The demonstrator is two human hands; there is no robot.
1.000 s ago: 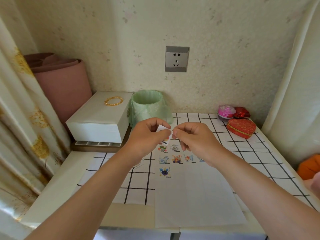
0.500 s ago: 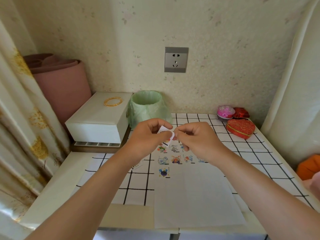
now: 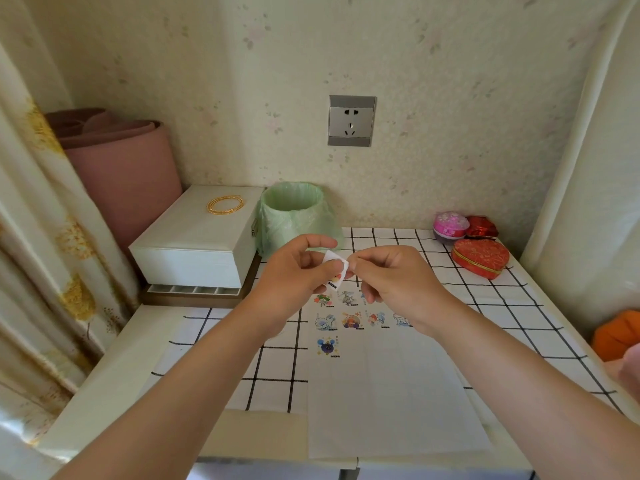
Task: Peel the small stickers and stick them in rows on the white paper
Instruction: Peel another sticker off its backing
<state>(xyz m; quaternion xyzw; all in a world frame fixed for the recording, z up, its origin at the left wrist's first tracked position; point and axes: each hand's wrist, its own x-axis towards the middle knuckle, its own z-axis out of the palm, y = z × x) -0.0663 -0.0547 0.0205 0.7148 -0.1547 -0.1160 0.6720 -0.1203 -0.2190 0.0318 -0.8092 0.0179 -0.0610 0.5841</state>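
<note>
Where both hands meet above the far end of the flat white paper sheet [image 3: 388, 393], I see the left hand [image 3: 294, 271], fingers curled, pinching a small white sticker square [image 3: 336, 268], and the right hand [image 3: 394, 278] nipping its right edge between fingertips; small cartoon stickers [image 3: 351, 321] sit in rows on the sheet beneath.

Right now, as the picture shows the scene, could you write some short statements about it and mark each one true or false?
1. The left hand and the right hand both pinch one small sticker piece above the white paper. True.
2. The gold bangles lie on the white paper. False: they lie on the white box.
3. The nearest row on the paper has a single sticker. True.
4. The red heart-shaped box sits left of the hands. False: it sits to their right.
</note>
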